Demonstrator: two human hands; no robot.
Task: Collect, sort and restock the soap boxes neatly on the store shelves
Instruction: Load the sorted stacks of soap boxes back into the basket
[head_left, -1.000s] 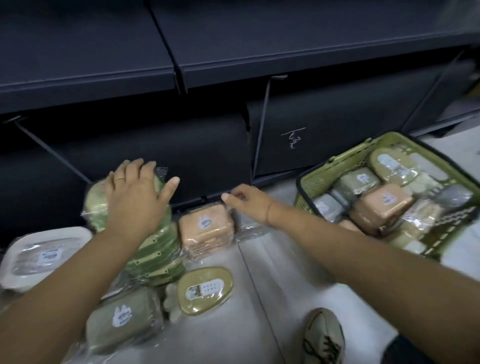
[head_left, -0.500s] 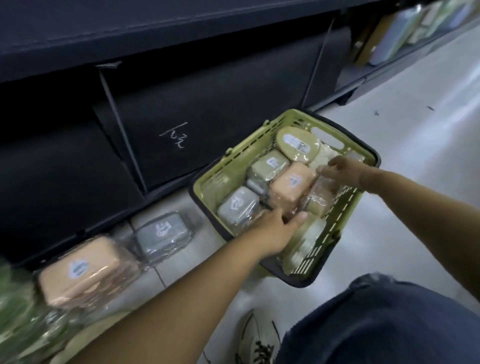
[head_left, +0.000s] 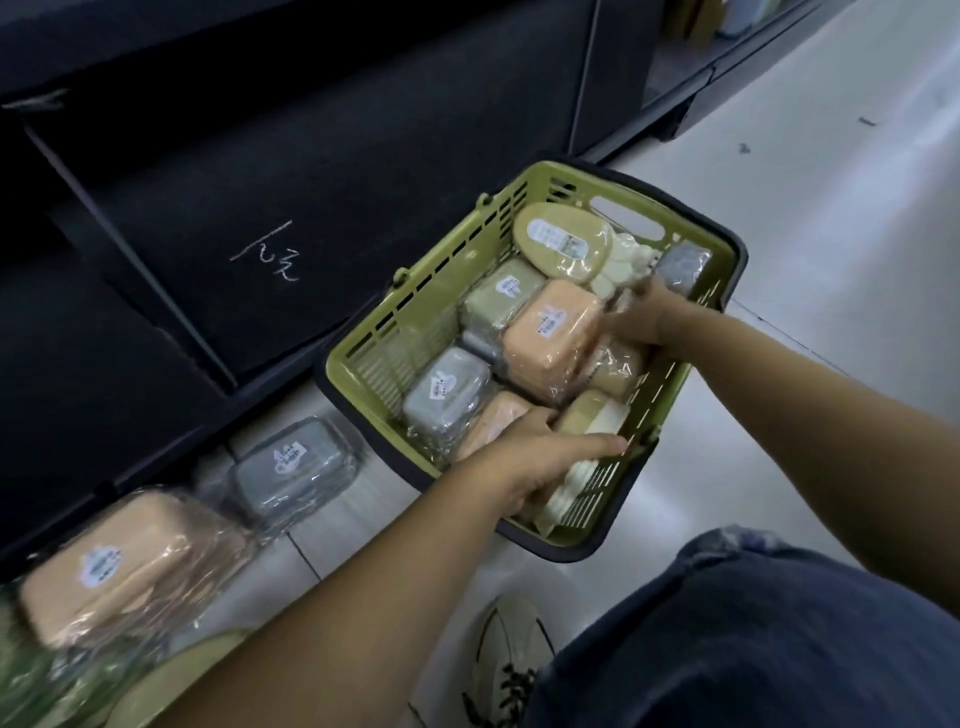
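Observation:
A green basket (head_left: 387, 340) on the floor holds several plastic-wrapped soap boxes: an orange one (head_left: 550, 338), a grey one (head_left: 447, 395), a green one (head_left: 498, 296) and an oval olive one (head_left: 561, 241). My left hand (head_left: 540, 462) is inside the basket's near corner, its thumb laid over a beige-and-white box (head_left: 592, 415) and its fingers curled under that box. My right hand (head_left: 641, 317) is blurred; it reaches in from the right between the orange box and a tan wrapped box (head_left: 615, 366). Its grip is not visible.
Left of the basket, a grey soap box (head_left: 291, 465) and an orange one (head_left: 114, 566) lie on the floor against the dark lower shelf unit (head_left: 260, 156). My shoe (head_left: 514, 660) and denim-clad knee (head_left: 753, 649) are at the bottom. Pale floor stretches to the right.
Both hands left the boxes on the floor and moved right into the basket. The left hand has closed on the beige-and-white box; the right has sunk deeper among the boxes.

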